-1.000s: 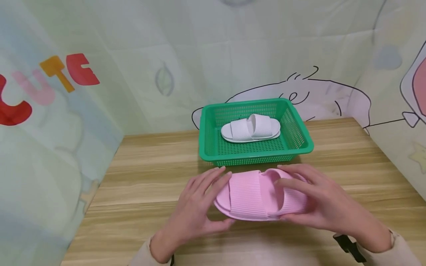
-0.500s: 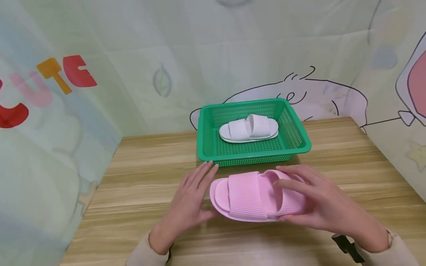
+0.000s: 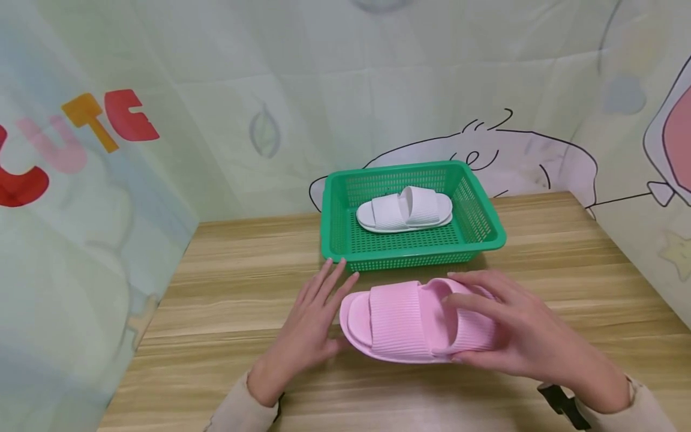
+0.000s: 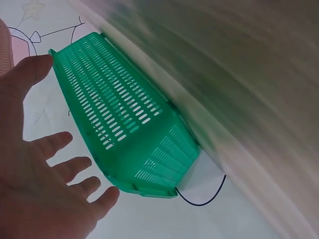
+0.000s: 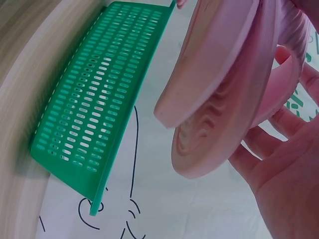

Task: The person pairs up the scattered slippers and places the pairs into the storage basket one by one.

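Note:
A pair of pink slippers (image 3: 399,318), one fitted into the other, is raised off the table, and my right hand (image 3: 520,324) grips it at the right end. Thumb and fingers close over its strap from both sides. The right wrist view shows the two layered soles of the pink slippers (image 5: 224,99). My left hand (image 3: 310,324) is just left of the slippers' other end, its fingers spread and holding nothing. In the left wrist view, the left hand (image 4: 45,164) is extended beside the green basket (image 4: 99,99).
Behind the slippers a green perforated basket (image 3: 415,253) stands on the wooden table (image 3: 254,258). White slippers (image 3: 402,210) lie inside it. A printed curtain (image 3: 243,90) hangs behind the table and along its sides.
My left hand has let go of the pink slippers and drawn back to the left, fingers spreading. The right hand keeps its grip almost in the same spot.

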Motion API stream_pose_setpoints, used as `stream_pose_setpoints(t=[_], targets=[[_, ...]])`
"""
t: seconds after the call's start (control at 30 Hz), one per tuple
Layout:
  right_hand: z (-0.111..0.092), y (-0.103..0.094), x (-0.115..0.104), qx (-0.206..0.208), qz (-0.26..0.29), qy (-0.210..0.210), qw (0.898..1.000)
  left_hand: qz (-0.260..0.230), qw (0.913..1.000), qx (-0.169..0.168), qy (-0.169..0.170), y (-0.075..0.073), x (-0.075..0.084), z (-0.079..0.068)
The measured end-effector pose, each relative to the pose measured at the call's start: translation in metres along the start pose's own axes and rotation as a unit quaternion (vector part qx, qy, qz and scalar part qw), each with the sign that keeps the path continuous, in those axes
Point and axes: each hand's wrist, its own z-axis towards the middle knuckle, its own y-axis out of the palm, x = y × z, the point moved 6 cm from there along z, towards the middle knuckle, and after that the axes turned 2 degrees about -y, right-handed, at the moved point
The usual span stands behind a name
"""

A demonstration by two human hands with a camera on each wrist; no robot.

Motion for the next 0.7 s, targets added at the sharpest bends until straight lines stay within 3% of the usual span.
stream_pose_setpoints(t=[0.2, 0.43, 0.7], targets=[[0.002, 0.000, -0.002, 0.005, -0.007, -0.007, 1.000, 0.000, 0.9999, -0.007, -0.014, 0.006, -0.004, -0.002], [0.002, 0.001, -0.002, 0.003, -0.007, -0.002, 1.000, 0.007, 0.9995, 0.001, -0.031, 0.006, -0.004, 0.008], [-0.001, 0.006, 0.002, -0.020, -0.007, 0.027, 0.999, 0.029, 0.9992, 0.016, -0.022, 0.009, -0.004, 0.019]])
